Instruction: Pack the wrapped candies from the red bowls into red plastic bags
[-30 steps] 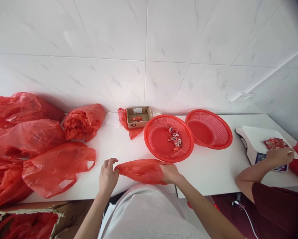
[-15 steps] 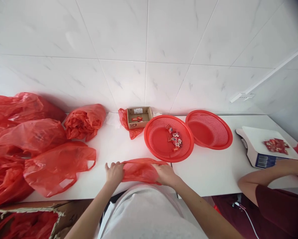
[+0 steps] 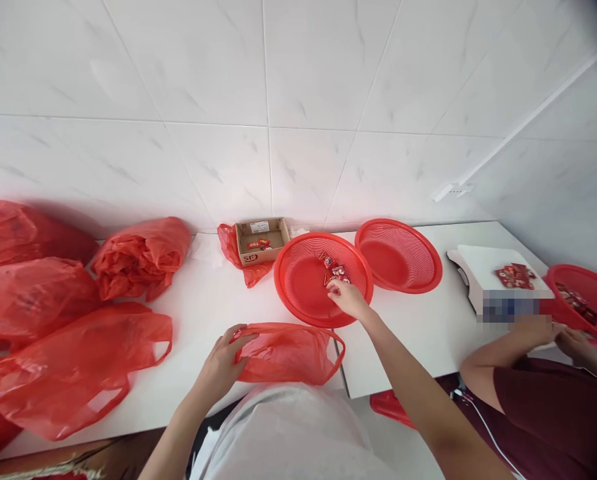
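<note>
A red plastic bag (image 3: 298, 357) lies spread at the table's front edge, its mouth partly open. My left hand (image 3: 223, 363) grips its left side, thumb in front and fingers along the rim. My right hand (image 3: 348, 299) reaches into the nearer red basket (image 3: 306, 280). Its thumb and fingers are curved and slightly apart at the small red-wrapped candies (image 3: 337, 271), and it partly covers them. I see no candy clearly lifted.
Full red bags (image 3: 33, 293) crowd the left. A cardboard box (image 3: 263, 241) with a few packets, a second red basket (image 3: 398, 257) and a scale (image 3: 498, 267) bearing red packets line the table. At right, a co-worker's arm (image 3: 503, 347) is beside another basket (image 3: 586, 293).
My right hand has let go of the bag and moved up and forward into the nearer basket. My left hand keeps the bag. The view has shifted right, and the co-worker's arm has moved.
</note>
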{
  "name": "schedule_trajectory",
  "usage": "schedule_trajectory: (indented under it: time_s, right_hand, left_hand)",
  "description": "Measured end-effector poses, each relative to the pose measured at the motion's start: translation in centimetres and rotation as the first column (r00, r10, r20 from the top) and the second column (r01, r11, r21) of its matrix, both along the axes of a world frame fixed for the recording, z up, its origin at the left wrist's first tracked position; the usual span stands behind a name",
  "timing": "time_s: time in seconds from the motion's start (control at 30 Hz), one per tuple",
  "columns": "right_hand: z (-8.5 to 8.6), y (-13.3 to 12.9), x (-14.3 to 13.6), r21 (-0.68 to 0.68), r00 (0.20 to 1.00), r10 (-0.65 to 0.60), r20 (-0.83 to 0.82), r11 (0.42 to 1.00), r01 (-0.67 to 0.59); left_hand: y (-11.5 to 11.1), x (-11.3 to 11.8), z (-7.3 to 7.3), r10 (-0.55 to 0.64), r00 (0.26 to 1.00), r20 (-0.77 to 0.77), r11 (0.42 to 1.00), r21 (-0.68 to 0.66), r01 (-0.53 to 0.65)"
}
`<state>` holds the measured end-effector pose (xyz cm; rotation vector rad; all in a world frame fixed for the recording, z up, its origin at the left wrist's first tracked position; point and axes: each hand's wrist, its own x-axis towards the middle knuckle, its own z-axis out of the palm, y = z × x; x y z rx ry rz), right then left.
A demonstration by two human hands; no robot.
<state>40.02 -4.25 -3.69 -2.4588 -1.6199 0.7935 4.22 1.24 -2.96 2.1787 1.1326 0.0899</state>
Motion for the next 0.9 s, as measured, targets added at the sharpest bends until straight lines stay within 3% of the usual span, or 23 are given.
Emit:
schedule_trajectory:
  time_s: [0.17,0.3,0.47,0.67,0.9]
  right_hand:
    - [-4.2,2.0,2.1,-0.232,0.993,-0.025,0.118,0.971,0.052]
    - [-5.8,2.9,1.9,-0.309,0.993,0.01,0.117,0.951,0.027]
    - [-6.3,2.7,1.9,-0.275,0.996,0.02,0.092,0.961,0.006]
    - [-6.7,1.9,1.2,-0.246,0.996,-0.085,-0.007,0.966,0.081]
    - [-4.2,2.1,0.2,-0.061,0.94,-0.092,-0.329,0.995,0.076]
  left_hand:
    - [-0.2,0.3,0.2,0.039,0.995,0.094,0.996,-0.088,-0.031]
    - [-0.6,0.4,-0.6,0.124,0.973,0.196,0.988,-0.119,-0.102]
    - [-0.9,0.7,-1.5,0.163,0.967,0.195,0.976,-0.174,-0.13]
    - [-0.6,1.4,-1.2,0.143,0.972,0.188,0.98,-0.166,-0.112]
    - [-0.7,1.2,-1.3,0.18,0.969,0.169,0.971,-0.19,-0.148]
